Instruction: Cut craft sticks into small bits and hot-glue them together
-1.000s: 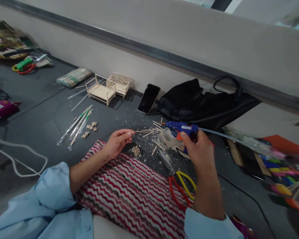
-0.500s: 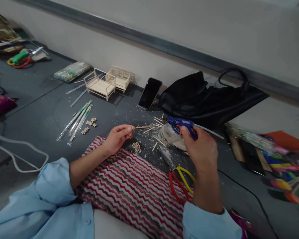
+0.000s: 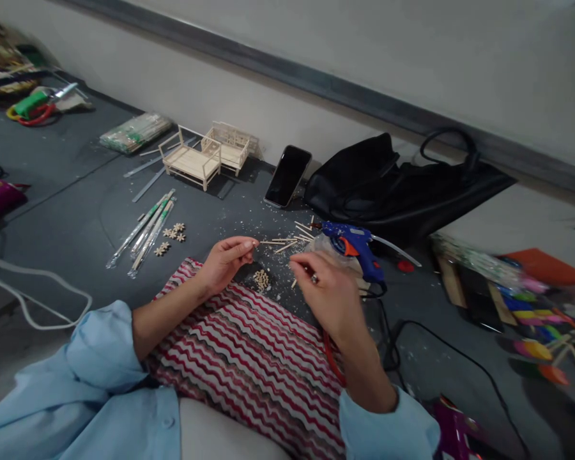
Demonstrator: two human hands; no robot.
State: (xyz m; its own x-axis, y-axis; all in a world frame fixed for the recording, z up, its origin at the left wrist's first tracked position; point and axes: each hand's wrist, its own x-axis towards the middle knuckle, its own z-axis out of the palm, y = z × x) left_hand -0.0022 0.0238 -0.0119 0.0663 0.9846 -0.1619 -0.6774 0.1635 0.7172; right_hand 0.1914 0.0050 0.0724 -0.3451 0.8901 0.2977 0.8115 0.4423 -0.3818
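Note:
My left hand (image 3: 230,259) is held over the near edge of the work surface, thumb and forefinger pinched on something tiny and pale that I cannot make out. Thin wooden sticks (image 3: 285,241) lie just beyond its fingertips. Below it sits a small heap of little round wooden pieces (image 3: 261,279). To the right, my right hand (image 3: 328,287) has its fingers curled together; whatever they hold, if anything, is hidden. Behind that hand a blue glue gun (image 3: 352,239) with an orange trigger rests on a clear plastic-wrapped roll, a glue stick protruding from its back.
Miniature wooden furniture (image 3: 191,160) stands by the wall, near a propped phone (image 3: 288,177) and a black bag (image 3: 388,185). Wrapped sticks (image 3: 148,233) and flower-shaped pieces (image 3: 175,232) lie left. A striped cushion (image 3: 249,364) covers my lap. A black cord (image 3: 460,332) runs at right.
My right hand has let go of the glue gun, which now rests on the wrapped roll, and has moved left toward my left hand. The left hand has barely moved.

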